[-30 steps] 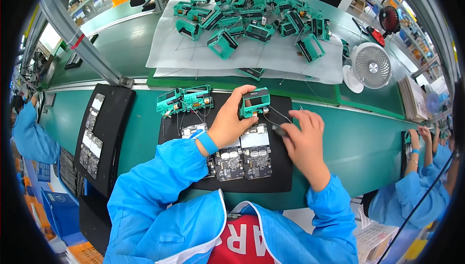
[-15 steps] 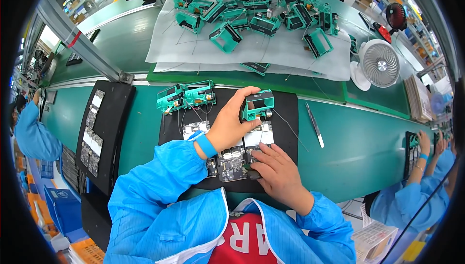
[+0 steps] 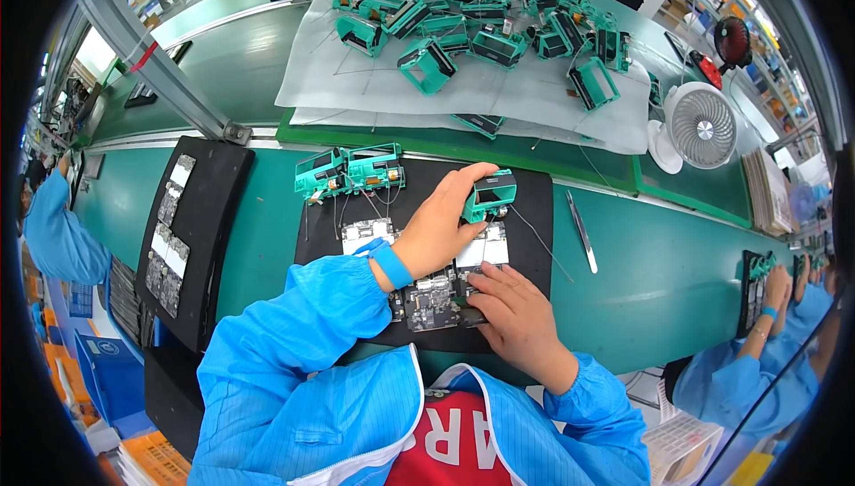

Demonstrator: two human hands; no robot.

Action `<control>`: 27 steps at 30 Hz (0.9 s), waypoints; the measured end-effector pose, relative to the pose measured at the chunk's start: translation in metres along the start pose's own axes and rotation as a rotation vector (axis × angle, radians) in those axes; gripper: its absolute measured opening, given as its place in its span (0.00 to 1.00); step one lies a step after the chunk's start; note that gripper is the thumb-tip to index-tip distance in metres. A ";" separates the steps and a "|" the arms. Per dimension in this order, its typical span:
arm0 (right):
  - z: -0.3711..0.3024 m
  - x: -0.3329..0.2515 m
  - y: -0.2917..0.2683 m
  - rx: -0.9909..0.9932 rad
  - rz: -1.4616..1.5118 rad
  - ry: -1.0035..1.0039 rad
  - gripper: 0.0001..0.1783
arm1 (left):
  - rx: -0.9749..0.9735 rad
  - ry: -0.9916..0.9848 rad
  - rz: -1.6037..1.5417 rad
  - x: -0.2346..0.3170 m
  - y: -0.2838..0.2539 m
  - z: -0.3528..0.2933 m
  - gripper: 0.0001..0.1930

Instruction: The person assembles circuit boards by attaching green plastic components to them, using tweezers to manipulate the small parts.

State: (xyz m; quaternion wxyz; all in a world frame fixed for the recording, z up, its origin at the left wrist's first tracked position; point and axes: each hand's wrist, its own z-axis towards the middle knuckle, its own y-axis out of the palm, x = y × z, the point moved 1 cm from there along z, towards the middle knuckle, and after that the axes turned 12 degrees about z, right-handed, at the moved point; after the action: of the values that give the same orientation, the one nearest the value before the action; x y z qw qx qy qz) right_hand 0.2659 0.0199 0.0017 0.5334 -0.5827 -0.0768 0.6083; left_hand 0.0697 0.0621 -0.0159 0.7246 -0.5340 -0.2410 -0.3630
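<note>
My left hand [image 3: 438,229] is closed round a green plastic housing [image 3: 495,186] with a dark panel and thin wires trailing right. The housing sits just above the far end of a circuit board with a white area [image 3: 482,249]. Over that board's near part lies my right hand [image 3: 517,318], its fingers bent on the board and its thumb at the near edge; my fingers partly hide the grip. A neighbouring circuit board [image 3: 432,305] rests on the black mat [image 3: 530,245]. Beyond my left wrist are another board [image 3: 365,234] and two wired green housings [image 3: 349,171].
Tweezers [image 3: 582,232] lie right of the mat. A black board [image 3: 209,219] at left carries several circuit boards. Across the bench, many green housings [image 3: 427,67] are heaped on white foam sheeting [image 3: 312,76]. A white fan [image 3: 702,127] stands at right; co-workers' arms [image 3: 757,334] show beyond.
The view has shifted slightly. My left hand has moved a little to the right with the green housing and tilted it. My right hand stays on the circuit board.
</note>
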 end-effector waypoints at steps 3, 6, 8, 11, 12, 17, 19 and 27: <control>0.004 0.001 -0.009 0.015 0.066 0.003 0.22 | -0.054 -0.029 -0.010 0.002 0.000 0.000 0.38; 0.015 0.005 -0.030 0.146 0.182 0.102 0.18 | 0.013 0.070 0.031 -0.003 0.003 0.000 0.40; 0.030 0.010 -0.043 0.163 0.123 0.134 0.15 | -0.039 -0.011 -0.007 -0.002 0.001 -0.002 0.40; 0.046 0.035 -0.045 0.137 -0.004 0.043 0.12 | -0.055 0.009 -0.011 -0.006 0.002 0.000 0.40; 0.051 0.039 -0.043 0.104 -0.046 0.018 0.11 | -0.049 0.009 -0.012 -0.008 0.001 0.001 0.40; 0.061 0.043 -0.030 -0.005 -0.311 -0.134 0.09 | -0.078 -0.002 -0.055 -0.010 0.000 0.002 0.36; 0.064 0.043 -0.026 -0.003 -0.356 -0.159 0.05 | -0.032 0.026 -0.025 -0.012 0.001 -0.001 0.36; 0.063 0.043 -0.030 -0.036 -0.292 -0.065 0.11 | -0.022 0.046 -0.052 -0.008 -0.001 -0.002 0.36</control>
State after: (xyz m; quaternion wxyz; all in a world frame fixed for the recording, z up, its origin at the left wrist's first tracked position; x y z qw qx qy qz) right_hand 0.2439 0.0978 0.0154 0.6031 -0.5547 -0.1888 0.5413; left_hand 0.0636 0.0621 -0.0215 0.7143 -0.5270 -0.2340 -0.3965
